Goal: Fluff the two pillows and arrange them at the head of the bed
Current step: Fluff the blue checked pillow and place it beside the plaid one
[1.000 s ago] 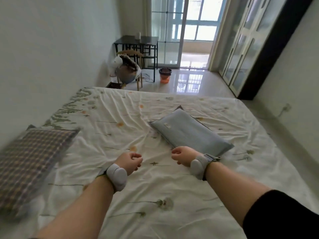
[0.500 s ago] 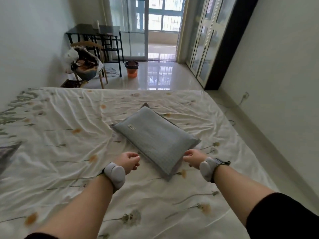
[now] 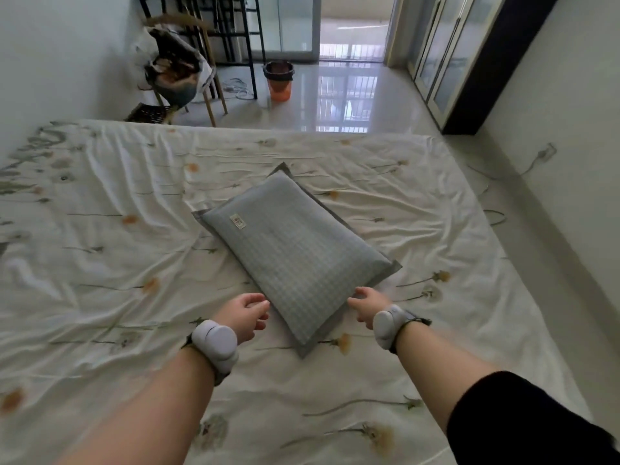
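Both hands have closed in on the grey pillow point(image 3: 295, 255): left hand point(image 3: 243, 317) at its 7 o'clock, right hand point(image 3: 369, 305) at 5, both unclenched and grasping nothing (pickup looks imminent).

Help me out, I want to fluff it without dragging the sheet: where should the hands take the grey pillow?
Probably by the two edges that meet at the near corner of the grey pillow. It lies flat and diagonal, that corner pointing at the person, with the left hand and right hand open on either side. Come in low from both sides and pinch the flat flange, clear of the sheet.

White walls, glossy tile floor point(image 3: 352, 95), black desk point(image 3: 214, 31) w/ chair point(image 3: 188, 68), orange bucket point(image 3: 279, 80), glass doors point(image 3: 352, 25).
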Demonstrator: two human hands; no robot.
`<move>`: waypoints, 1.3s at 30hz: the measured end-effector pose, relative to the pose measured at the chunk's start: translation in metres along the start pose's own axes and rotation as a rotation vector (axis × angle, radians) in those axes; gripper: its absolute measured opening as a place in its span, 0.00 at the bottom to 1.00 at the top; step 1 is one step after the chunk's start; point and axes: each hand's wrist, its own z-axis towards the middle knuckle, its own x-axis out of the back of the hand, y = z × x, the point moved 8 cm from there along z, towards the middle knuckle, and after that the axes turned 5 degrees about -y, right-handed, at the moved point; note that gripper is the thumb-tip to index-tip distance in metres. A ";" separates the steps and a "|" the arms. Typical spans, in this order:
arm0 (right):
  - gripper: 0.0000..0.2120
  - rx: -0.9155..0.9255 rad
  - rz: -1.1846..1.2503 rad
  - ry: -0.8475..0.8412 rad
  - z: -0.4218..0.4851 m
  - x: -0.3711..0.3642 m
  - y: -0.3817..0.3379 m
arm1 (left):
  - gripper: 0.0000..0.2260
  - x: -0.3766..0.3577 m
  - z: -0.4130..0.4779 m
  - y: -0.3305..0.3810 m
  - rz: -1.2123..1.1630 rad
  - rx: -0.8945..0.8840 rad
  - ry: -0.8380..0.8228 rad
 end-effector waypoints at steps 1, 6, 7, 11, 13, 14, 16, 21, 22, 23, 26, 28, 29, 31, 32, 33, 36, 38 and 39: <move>0.29 0.003 -0.014 -0.016 0.016 0.000 0.003 | 0.17 -0.006 0.010 -0.002 -0.022 0.015 0.021; 0.34 -0.035 0.061 -0.067 0.071 -0.004 0.014 | 0.16 -0.020 0.041 -0.007 -0.082 0.045 0.085; 0.34 -0.042 0.090 -0.063 0.076 -0.004 0.015 | 0.16 -0.020 0.042 -0.006 -0.086 0.046 0.093; 0.37 -0.098 0.232 -0.079 0.112 -0.014 0.019 | 0.16 -0.023 0.062 -0.017 -0.119 0.074 0.117; 0.38 -0.144 0.304 -0.041 0.122 -0.015 0.024 | 0.16 -0.024 0.066 -0.023 -0.133 0.094 0.109; 0.39 -0.176 0.324 -0.020 0.127 -0.018 0.027 | 0.16 -0.022 0.070 -0.031 -0.132 0.106 0.113; 0.39 -0.231 0.333 0.029 0.129 -0.017 0.030 | 0.15 -0.021 0.072 -0.036 -0.133 0.124 0.121; 0.39 -0.317 0.252 0.024 0.144 -0.031 0.030 | 0.15 -0.019 0.081 -0.049 -0.159 0.148 0.150; 0.37 -0.293 0.227 0.005 0.147 -0.035 0.030 | 0.15 -0.019 0.082 -0.052 -0.158 0.150 0.147; 0.35 -0.258 0.231 -0.007 0.154 -0.041 0.031 | 0.15 -0.018 0.082 -0.055 -0.154 0.153 0.147; 0.33 -0.206 0.297 -0.033 0.159 -0.050 0.034 | 0.16 -0.017 0.083 -0.063 -0.156 0.159 0.143; 0.32 -0.175 0.312 -0.060 0.160 -0.056 0.028 | 0.15 -0.013 0.081 -0.070 -0.156 0.161 0.152; 0.30 -0.146 0.308 -0.051 0.160 -0.053 0.023 | 0.15 -0.013 0.081 -0.071 -0.159 0.159 0.155; 0.28 -0.116 0.255 -0.005 0.153 -0.049 0.009 | 0.15 -0.008 0.077 -0.077 -0.175 0.165 0.172; 0.27 -0.098 0.229 0.024 0.146 -0.044 0.000 | 0.15 -0.006 0.075 -0.078 -0.183 0.169 0.180; 0.25 -0.067 0.224 0.032 0.140 -0.042 -0.011 | 0.15 -0.004 0.073 -0.077 -0.188 0.168 0.188; 0.13 0.078 0.323 0.010 0.116 -0.043 -0.043 | 0.14 0.001 0.064 -0.070 -0.246 0.164 0.222; 0.12 0.141 0.416 -0.007 0.097 -0.044 -0.065 | 0.14 0.003 0.061 -0.062 -0.323 0.160 0.247; 0.11 0.171 0.461 -0.019 0.085 -0.043 -0.077 | 0.16 0.006 0.057 -0.059 -0.343 0.166 0.271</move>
